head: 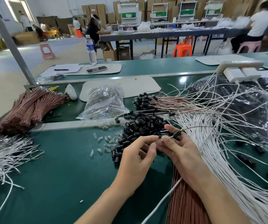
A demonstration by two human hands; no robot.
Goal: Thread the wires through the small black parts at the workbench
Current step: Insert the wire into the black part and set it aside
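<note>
A heap of small black cylindrical parts (139, 128) lies on the green workbench (62, 172) just beyond my hands. My right hand (177, 149) holds a black part (177, 134) with a white wire and a brown wire running out of it to the right. My left hand (138, 152) meets it, fingertips pinching a small clear bulb (160, 140) between both hands. Loose clear bulbs (104, 143) lie scattered left of the heap. White wires (214, 143) fan out under and right of my right hand. Brown wires (183, 199) lie beneath my right forearm.
Brown wire bundles (33, 107) and white wires (2, 156) sit at the left. A clear bag of bulbs (104, 102) lies at centre back. Assembled wires with black parts (146, 101) lie behind the heap. A black bag (243, 104) and a power strip (238, 68) are at right. A water bottle (91, 49) stands behind.
</note>
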